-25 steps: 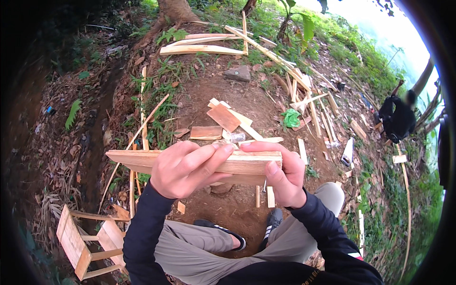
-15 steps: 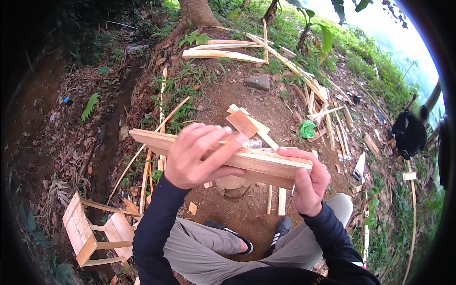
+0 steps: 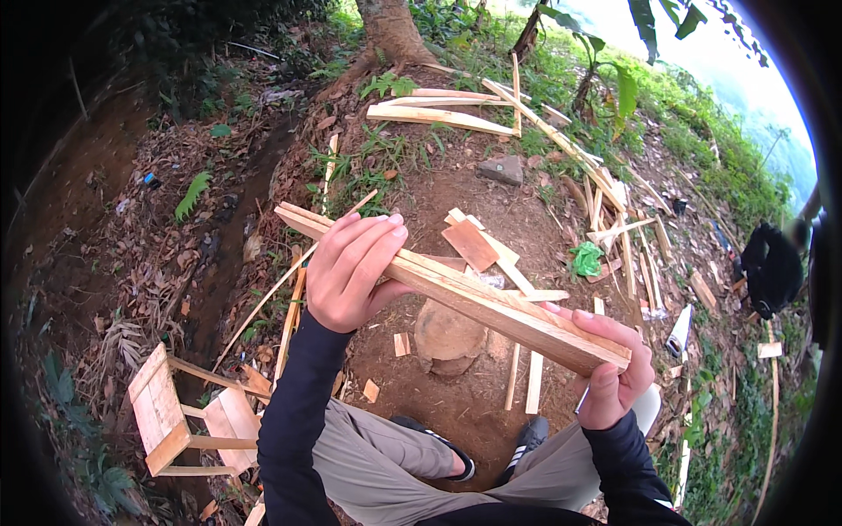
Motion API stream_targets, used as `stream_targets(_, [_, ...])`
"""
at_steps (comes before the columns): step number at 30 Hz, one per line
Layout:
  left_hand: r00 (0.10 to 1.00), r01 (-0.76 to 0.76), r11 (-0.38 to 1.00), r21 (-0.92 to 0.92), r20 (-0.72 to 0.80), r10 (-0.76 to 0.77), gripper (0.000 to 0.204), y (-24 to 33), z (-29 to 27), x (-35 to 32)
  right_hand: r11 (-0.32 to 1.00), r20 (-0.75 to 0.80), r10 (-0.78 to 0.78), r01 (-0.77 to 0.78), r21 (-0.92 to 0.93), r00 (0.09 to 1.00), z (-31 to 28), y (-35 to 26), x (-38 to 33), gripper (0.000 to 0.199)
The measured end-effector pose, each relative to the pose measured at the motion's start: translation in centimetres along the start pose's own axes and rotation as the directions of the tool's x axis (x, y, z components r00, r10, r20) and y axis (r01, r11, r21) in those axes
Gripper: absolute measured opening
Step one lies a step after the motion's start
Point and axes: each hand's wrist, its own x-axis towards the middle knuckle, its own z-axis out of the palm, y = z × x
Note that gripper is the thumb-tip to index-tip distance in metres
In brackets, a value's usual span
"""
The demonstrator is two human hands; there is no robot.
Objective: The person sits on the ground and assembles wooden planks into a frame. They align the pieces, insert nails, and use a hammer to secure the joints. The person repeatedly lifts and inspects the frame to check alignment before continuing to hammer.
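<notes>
A bundle of pale wooden strips (image 3: 491,302), laid flat against one another, slants across in front of me from upper left to lower right. Near its left end my left hand (image 3: 355,273) is closed, fingers over the top edge and thumb underneath. My right hand (image 3: 621,364) pinches the lower right end between thumb and fingers. Out of the right hand's lower side pokes a thin, pale stick-like tip, too small to name. Below the bundle stands a round wood stump (image 3: 449,331). Just beyond it lie a reddish-brown board (image 3: 471,245) and several pale slats (image 3: 526,295).
A small wooden chair-like frame (image 3: 158,399) stands at the left. Long wood strips (image 3: 443,116) lie at the back, and more are piled at right near a green plastic bag (image 3: 586,259). A handsaw (image 3: 679,333) lies farther right, near a person in black (image 3: 772,270).
The strips now slope more steeply, right end lower. My left hand has shifted toward their left end, its fingers no longer reaching along the wood. The view has turned slightly.
</notes>
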Motion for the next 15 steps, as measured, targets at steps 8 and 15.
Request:
stream_targets(8, [0.989, 0.086, 0.992, 0.09, 0.11, -0.096, 0.082, -1.4, -1.4, 0.8, 0.971, -0.159, 0.224, -0.235, -0.055, 0.962, -3.0, 2.5, 1.3, 0.047])
stream_targets(15, [0.985, 0.175, 0.952, 0.253, -0.044, -0.17, 0.083, -6.1, -5.4, -2.3, 0.997, -0.262, 0.055, -0.041, 0.061, 0.964, -6.9, 2.8, 0.7, 0.046])
